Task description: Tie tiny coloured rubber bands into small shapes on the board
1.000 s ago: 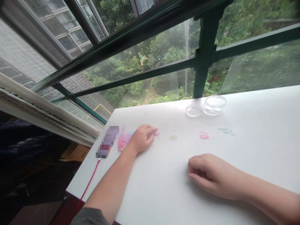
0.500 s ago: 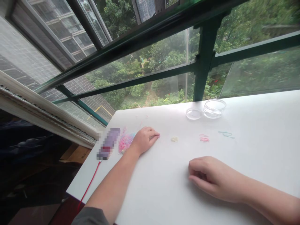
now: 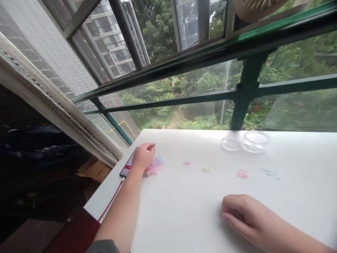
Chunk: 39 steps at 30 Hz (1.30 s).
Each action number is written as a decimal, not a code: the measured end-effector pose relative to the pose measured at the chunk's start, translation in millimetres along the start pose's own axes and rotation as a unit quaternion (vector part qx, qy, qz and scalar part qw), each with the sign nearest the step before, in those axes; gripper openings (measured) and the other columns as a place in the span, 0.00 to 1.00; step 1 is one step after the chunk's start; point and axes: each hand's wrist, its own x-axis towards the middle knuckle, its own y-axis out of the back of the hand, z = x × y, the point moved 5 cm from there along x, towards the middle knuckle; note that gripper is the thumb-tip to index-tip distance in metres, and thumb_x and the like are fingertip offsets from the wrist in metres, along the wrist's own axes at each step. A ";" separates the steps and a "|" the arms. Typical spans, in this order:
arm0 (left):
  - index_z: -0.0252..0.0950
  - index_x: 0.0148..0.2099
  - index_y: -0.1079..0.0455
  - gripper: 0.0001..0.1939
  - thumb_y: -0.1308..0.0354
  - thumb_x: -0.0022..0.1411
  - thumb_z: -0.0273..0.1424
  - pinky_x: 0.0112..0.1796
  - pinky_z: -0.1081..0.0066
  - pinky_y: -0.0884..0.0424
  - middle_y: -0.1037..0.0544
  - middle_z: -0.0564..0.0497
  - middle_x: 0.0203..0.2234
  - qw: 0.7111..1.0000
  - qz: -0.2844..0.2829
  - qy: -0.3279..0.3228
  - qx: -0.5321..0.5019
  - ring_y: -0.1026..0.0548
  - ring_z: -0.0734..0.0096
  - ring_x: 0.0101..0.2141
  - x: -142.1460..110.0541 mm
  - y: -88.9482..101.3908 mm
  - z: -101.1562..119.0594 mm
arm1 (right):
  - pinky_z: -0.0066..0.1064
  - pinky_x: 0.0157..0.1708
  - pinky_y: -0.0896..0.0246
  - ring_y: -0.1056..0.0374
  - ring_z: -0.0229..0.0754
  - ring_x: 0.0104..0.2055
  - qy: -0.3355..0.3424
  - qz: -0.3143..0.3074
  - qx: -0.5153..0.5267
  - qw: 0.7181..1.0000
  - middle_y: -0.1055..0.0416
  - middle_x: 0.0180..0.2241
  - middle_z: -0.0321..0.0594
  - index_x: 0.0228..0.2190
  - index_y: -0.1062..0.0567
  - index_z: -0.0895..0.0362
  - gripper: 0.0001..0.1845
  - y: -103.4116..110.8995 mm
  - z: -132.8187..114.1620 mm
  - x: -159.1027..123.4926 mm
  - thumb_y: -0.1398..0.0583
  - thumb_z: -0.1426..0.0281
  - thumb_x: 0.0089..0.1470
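My left hand [image 3: 144,155] is over the phone [image 3: 128,166] and the left side of a pile of small coloured rubber bands [image 3: 156,166]. Its thumb and forefinger are slightly apart, and nothing shows between them. Rightward of the pile lie small groups of bands: purple [image 3: 187,163], pale yellow [image 3: 206,169], pink [image 3: 242,174] and green [image 3: 270,173]. My right hand [image 3: 244,216] rests on its side on the white table [image 3: 179,211], fingers loosely curled in, with no object visible in it. Part of the phone is hidden by my left hand.
A clear round container [image 3: 255,142] and its lid [image 3: 230,144] stand at the table's back edge. A red cable [image 3: 112,201] runs from the phone over the left edge. Green window railings [image 3: 168,102] rise behind. A cardboard box [image 3: 96,168] sits below at left.
My left hand has moved left from beside the purple bands to the phone, and its fingertips have parted. The purple bands now lie uncovered. My right hand keeps its pose while the view has shifted.
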 end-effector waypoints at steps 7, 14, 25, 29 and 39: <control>0.37 0.43 0.24 0.15 0.47 0.58 0.35 0.38 0.69 0.29 0.20 0.46 0.38 0.987 -0.143 0.024 0.066 0.23 0.65 0.37 22.7 -29.6 11.3 | 0.29 0.28 0.46 0.40 0.38 0.27 0.011 0.020 0.004 1.000 0.34 0.25 0.37 0.24 0.37 0.56 0.11 -4.2 6.2 0.8 0.49 0.69 0.57; 0.39 0.30 0.22 0.08 0.41 0.49 0.34 0.35 0.69 0.30 0.19 0.46 0.29 0.959 -0.239 0.005 0.154 0.23 0.62 0.31 61.9 -59.3 35.2 | 0.29 0.28 0.47 0.40 0.38 0.27 0.030 0.043 -0.003 0.999 0.34 0.25 0.36 0.24 0.36 0.56 0.10 -1.9 5.2 1.4 0.50 0.70 0.56; 0.31 0.28 0.26 0.06 0.40 0.44 0.27 0.38 0.62 0.30 0.21 0.35 0.30 0.935 -0.264 0.010 0.238 0.23 0.52 0.35 67.5 -65.0 54.1 | 0.28 0.27 0.48 0.43 0.36 0.26 0.050 0.052 -0.006 0.997 0.35 0.23 0.35 0.23 0.37 0.57 0.08 2.9 -2.1 1.8 0.49 0.74 0.53; 0.34 0.34 0.28 0.09 0.48 0.55 0.31 0.35 0.67 0.30 0.21 0.42 0.32 0.956 -0.237 -0.033 0.172 0.24 0.61 0.34 42.9 -55.9 86.6 | 0.27 0.27 0.48 0.43 0.35 0.25 0.057 0.055 0.018 0.997 0.35 0.23 0.34 0.22 0.37 0.57 0.08 4.3 -2.1 1.7 0.48 0.75 0.52; 0.37 0.35 0.30 0.05 0.46 0.60 0.30 0.31 0.73 0.29 0.24 0.50 0.27 0.894 -0.217 -0.244 -0.308 0.26 0.72 0.30 -86.6 -73.3 184.2 | 0.26 0.22 0.47 0.42 0.33 0.23 -0.016 0.242 0.194 0.951 0.37 0.22 0.33 0.30 0.35 0.57 0.07 17.2 24.1 0.8 0.45 0.66 0.57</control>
